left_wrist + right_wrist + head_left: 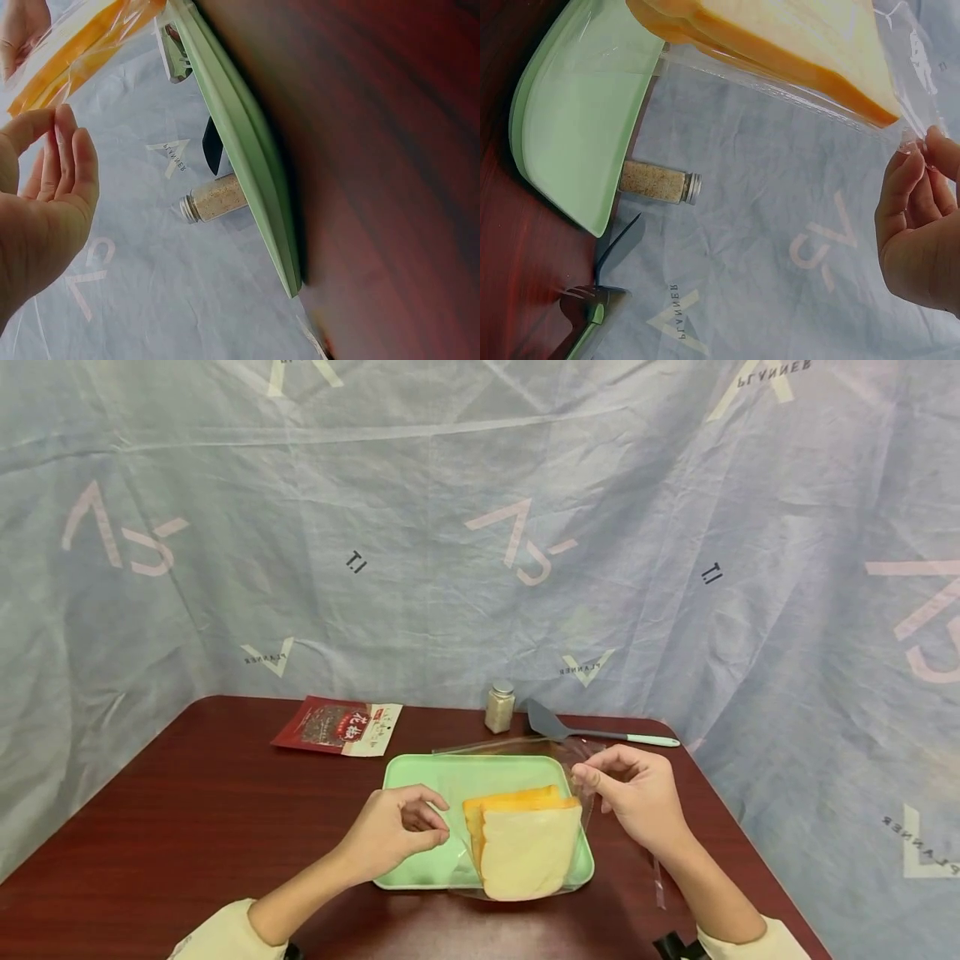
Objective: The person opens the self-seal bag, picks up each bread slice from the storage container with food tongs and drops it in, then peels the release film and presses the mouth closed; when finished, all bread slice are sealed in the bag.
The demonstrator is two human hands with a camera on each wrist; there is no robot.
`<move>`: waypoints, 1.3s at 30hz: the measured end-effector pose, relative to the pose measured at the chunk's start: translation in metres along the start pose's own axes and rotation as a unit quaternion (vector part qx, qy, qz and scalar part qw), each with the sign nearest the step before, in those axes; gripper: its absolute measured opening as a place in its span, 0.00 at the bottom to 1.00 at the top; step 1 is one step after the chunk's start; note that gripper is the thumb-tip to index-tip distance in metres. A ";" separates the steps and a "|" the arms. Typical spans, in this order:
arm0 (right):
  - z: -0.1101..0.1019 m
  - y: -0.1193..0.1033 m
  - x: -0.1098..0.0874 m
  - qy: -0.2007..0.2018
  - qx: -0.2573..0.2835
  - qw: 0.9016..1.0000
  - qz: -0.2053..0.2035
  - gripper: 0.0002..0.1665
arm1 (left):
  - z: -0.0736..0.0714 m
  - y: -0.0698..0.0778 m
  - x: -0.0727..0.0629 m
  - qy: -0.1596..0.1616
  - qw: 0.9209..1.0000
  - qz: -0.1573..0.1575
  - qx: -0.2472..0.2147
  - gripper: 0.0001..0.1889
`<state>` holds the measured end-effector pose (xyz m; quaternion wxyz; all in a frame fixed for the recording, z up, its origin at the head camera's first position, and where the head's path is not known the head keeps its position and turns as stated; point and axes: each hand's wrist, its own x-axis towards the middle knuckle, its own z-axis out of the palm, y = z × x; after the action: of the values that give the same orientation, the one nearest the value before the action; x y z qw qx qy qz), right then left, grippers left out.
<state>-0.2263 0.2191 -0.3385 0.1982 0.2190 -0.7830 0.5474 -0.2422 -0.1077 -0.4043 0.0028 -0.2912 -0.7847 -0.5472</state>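
A clear plastic bag (817, 101) with two thick slices of bread (531, 852) inside is held up over a pale green tray (408, 772). At its right upper corner my right hand (633, 793) pinches the gathered film between thumb and fingers, which the right wrist view (922, 225) shows closely. On the opposite side my left hand (393, 831) has its thumb and fingertips together at the bag's edge, curled round the film. The orange crusts (82, 52) lean over those fingertips in the left wrist view.
Behind the tray stands a small glass jar of pale seasoning (499, 708) with a metal lid. A grey spatula (551, 722) with a light handle lies to its right. A red and white spice packet (337, 727) lies at the back left. Grey cloth (420, 568) hangs behind the table.
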 end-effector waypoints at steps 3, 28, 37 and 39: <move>-0.002 0.000 0.000 0.007 0.001 1.000 0.006 0.03 | 0.001 0.000 0.001 -0.001 1.000 -0.003 -0.007 0.13; 0.006 0.005 0.000 0.036 0.014 0.999 -0.018 0.03 | -0.006 0.009 0.004 -0.039 0.995 0.046 0.074 0.15; 0.009 0.010 -0.001 0.028 0.018 0.999 -0.022 0.03 | 0.000 0.013 0.015 0.062 0.996 0.052 0.022 0.27; 0.008 0.010 -0.001 0.023 0.018 0.999 -0.030 0.03 | 0.001 0.013 0.021 0.083 0.995 0.056 -0.022 0.27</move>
<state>-0.2315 0.2150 -0.3492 0.2286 0.2336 -0.7612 0.5601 -0.2533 -0.0941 -0.3865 0.0920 -0.2881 -0.7524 -0.5852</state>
